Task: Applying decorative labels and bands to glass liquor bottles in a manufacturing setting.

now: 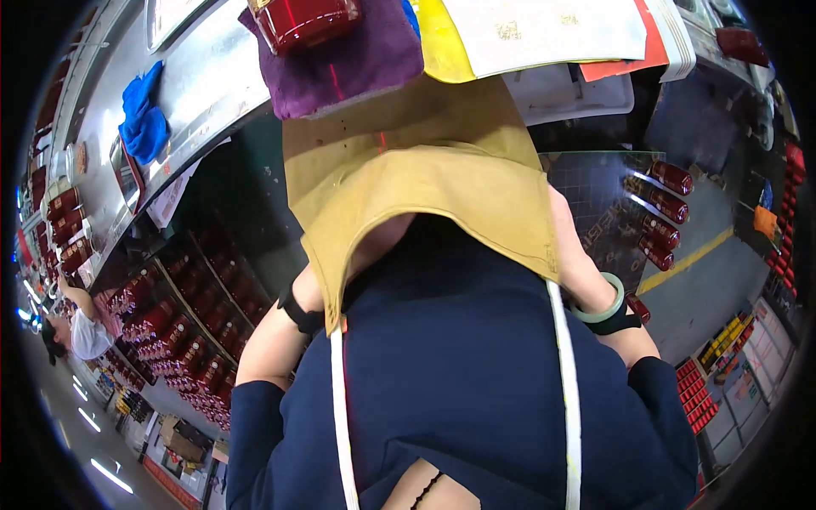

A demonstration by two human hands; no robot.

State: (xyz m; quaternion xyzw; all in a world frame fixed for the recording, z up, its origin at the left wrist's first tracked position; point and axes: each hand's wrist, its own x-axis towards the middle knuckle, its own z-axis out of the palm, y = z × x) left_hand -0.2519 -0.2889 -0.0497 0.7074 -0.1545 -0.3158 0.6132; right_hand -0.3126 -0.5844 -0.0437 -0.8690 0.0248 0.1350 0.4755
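A tan apron (442, 187) with white straps is bunched up over both of my hands. My left hand (309, 289), with a black band at its wrist, goes in behind the apron's left edge; its fingers are hidden. My right hand (571, 242) reaches behind the right edge, with a pale green bangle (605, 304) and a black band on that arm. Its fingers are covered too. Beyond the apron, a dark red glossy bottle (310, 24) lies on a folded purple cloth (365, 64), cut off by the upper edge.
A metal worktop (208, 72) at the left holds a crumpled blue cloth (143, 115). White printed sheets (544, 34) and a white tray (565, 93) lie at the upper right. Red bottles (667, 204) stand at right; racks of red bottles (183, 340) and another person (85, 336) are at left.
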